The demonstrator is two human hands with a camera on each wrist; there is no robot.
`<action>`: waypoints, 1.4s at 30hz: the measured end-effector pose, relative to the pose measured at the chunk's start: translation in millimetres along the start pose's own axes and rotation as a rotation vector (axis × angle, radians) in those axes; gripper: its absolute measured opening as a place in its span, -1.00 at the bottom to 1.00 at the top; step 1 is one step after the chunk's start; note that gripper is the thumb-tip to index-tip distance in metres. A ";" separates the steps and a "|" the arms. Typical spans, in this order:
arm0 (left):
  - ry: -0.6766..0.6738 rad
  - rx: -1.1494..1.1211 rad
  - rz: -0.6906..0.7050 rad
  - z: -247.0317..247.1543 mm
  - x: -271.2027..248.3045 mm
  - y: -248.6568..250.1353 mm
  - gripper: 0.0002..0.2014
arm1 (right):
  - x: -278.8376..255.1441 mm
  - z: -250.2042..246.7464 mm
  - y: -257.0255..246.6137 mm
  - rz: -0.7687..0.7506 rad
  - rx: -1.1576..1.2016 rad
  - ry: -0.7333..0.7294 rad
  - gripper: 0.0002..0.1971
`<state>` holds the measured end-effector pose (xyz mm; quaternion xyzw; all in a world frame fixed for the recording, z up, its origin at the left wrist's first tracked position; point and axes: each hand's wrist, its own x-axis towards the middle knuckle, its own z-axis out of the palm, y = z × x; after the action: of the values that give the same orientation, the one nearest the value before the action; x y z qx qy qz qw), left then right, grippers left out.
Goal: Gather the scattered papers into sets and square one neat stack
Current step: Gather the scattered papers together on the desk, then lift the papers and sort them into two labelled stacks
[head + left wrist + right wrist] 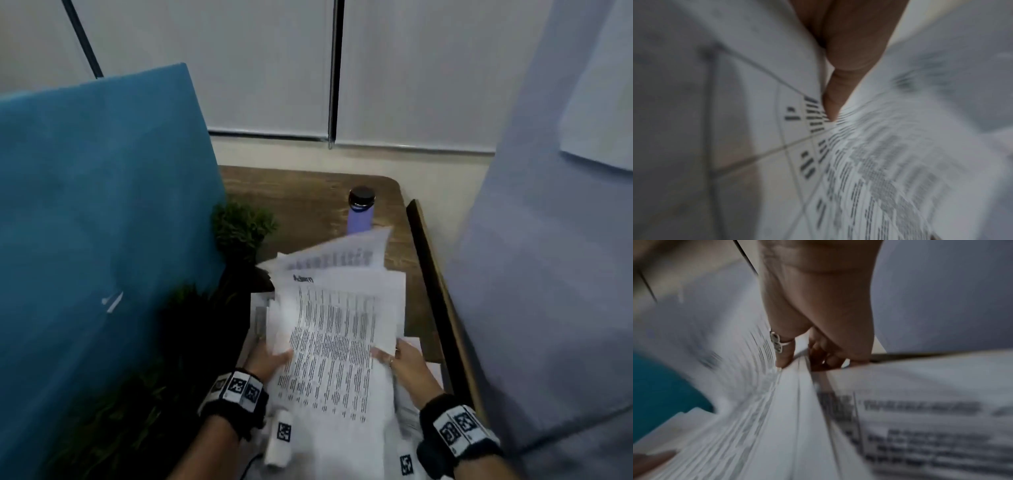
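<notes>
A loose bundle of printed papers [337,329] is lifted off the wooden desk [308,198], its sheets fanned out and uneven at the far end. My left hand [275,358] grips the bundle's left edge; in the left wrist view a finger [831,105] lies pinched between two sheets [879,162]. My right hand [388,356] grips the right edge. In the right wrist view its ringed finger [784,356] lies on top of the papers [789,418] and the other fingers curl beneath. More sheets [407,414] lie below the bundle.
A purple bottle [360,214] with a black cap stands at the far end of the desk. Green plants [241,228] sit along a blue divider [102,205] on the left. A pale lilac panel [548,274] rises on the right.
</notes>
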<state>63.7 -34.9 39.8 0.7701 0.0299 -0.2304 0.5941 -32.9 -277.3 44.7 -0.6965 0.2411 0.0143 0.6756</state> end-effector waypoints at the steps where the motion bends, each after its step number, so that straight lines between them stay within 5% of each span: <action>1: 0.008 0.083 -0.074 2.2 6.0 -13.6 -0.53 | 2.5 1.5 10.2 0.078 -0.040 -0.045 -0.71; 4: 0.082 0.209 -0.234 7.2 15.1 -51.7 -0.51 | -3.2 1.1 35.8 0.335 -0.447 -0.275 -0.59; 8: 0.140 0.236 -0.309 9.4 18.3 -80.9 -0.50 | -20.9 -10.5 59.0 0.372 -1.113 -0.422 -0.67; 11: 0.161 0.247 -0.330 11.6 19.2 -84.2 -0.53 | -27.3 -25.6 55.2 0.269 -1.300 -0.231 -0.92; 15: 0.181 0.255 -0.325 14.8 22.5 -86.3 -0.46 | -40.7 -29.7 10.9 0.053 -1.424 0.252 -0.73; 22: 0.189 0.340 -0.283 19.2 18.3 -83.9 -0.48 | -43.2 -17.1 -63.8 -0.677 -1.055 0.776 -0.81; 26: 0.184 0.326 -0.267 18.9 17.3 -82.0 -0.51 | -44.1 -0.1 -88.1 -0.858 -0.540 0.732 -0.79; 29: 0.155 0.332 -0.289 16.6 14.3 -75.3 -0.44 | -33.5 8.5 -89.0 -0.690 -0.316 0.674 -0.81; 34: 0.137 0.282 -0.230 12.6 16.6 -71.3 -0.49 | 7.2 2.9 -8.2 -0.099 -0.329 0.440 -0.76; 38: 0.299 -0.042 -0.180 10.5 16.7 -61.8 -0.40 | 2.8 -10.6 52.3 0.154 -0.408 0.371 -0.75; 40: 0.206 -0.115 -0.285 8.4 25.6 -67.5 -0.07 | 1.7 -11.7 71.6 0.221 -0.412 0.318 -0.75; 42: 0.055 0.008 -0.362 9.6 18.8 -56.2 0.01 | 2.2 -3.7 81.2 0.232 -0.406 0.255 -0.63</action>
<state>59.4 -31.7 -20.0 0.7604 0.1833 -0.3126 0.5390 -60.9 -279.1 -31.7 -0.7817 0.3946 0.0519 0.4801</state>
